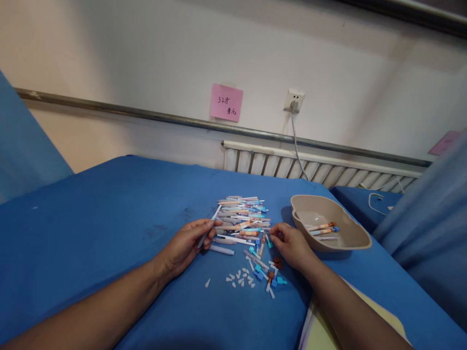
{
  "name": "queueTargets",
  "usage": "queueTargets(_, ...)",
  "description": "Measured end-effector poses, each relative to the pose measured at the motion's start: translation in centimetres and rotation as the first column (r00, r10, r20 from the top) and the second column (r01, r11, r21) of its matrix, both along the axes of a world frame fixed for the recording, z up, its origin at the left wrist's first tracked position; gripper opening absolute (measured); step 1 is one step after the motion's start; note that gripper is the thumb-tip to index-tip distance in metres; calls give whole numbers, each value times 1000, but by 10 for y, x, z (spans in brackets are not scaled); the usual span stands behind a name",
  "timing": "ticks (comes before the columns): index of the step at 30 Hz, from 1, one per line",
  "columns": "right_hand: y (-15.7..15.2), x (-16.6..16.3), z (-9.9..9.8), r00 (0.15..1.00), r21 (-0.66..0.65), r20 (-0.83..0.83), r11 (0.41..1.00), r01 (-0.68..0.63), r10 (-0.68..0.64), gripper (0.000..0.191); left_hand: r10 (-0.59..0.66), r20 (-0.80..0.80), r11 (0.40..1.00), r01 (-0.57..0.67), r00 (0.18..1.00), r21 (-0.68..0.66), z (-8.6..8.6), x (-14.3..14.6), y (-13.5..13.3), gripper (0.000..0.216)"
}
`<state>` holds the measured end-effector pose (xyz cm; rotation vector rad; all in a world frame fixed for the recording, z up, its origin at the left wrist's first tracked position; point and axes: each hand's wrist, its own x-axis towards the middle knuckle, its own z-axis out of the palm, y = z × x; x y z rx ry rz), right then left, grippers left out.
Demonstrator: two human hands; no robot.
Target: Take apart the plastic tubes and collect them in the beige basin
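On the table point(109, 218) before me, the pile of tubes point(241, 218) lies in the middle, between my left hand point(186, 245) and my right hand point(292, 245). One tube point(209, 226) is in the left hand, at the left edge of the pile. The loose caps point(241, 279) lie before the pile, nearer to me. The kidney tray point(352, 236) stands right of the pile, with a few tubes point(323, 228) in it. Behind the table is the radiator point(321, 170), and above it the wall socket point(294, 100).

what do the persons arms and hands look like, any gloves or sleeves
No gloves: the left hand and right hand are bare. Both forearms are bare too, with no sleeve in view up to the picture's edge. No watch, ring, bracelet or marking shows on either.
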<state>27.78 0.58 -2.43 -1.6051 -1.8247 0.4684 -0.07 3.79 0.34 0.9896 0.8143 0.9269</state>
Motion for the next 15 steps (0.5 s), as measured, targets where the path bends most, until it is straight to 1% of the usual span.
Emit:
queueTargets(2,-2,0,3,998,19,39,999,-47,46,12,1,-6,1000,-1,1000,3,-1,0,0,24)
queueTargets(6,-9,-6,8,973,12,77,975,-220,219,21,-6,-14,1000,6,1000,4,-1,0,1,24)
queueTargets(7,-10,-7,8,969,15,82,972,-236,234,23,-5,-14,1000,5,1000,4,-1,0,1,24)
queueTargets(9,-9,-8,6,979,16,87,983,-185,183,23,-1,-13,1000,1,1000,6,-1,0,1,24)
queueTargets(12,-3,-5,0,996,13,76,999,-40,39,21,-5,-11,1000,5,1000,13,-1,0,0,23)
queueTargets(13,-1,-4,-2,997,16,75,1000,-20,19,22,-6,-12,1000,7,1000,16,-1,0,0,23)
queueTargets(15,2,-2,-4,997,28,75,999,-36,34,25,-7,-15,1000,7,1000,19,-2,-1,1,23)
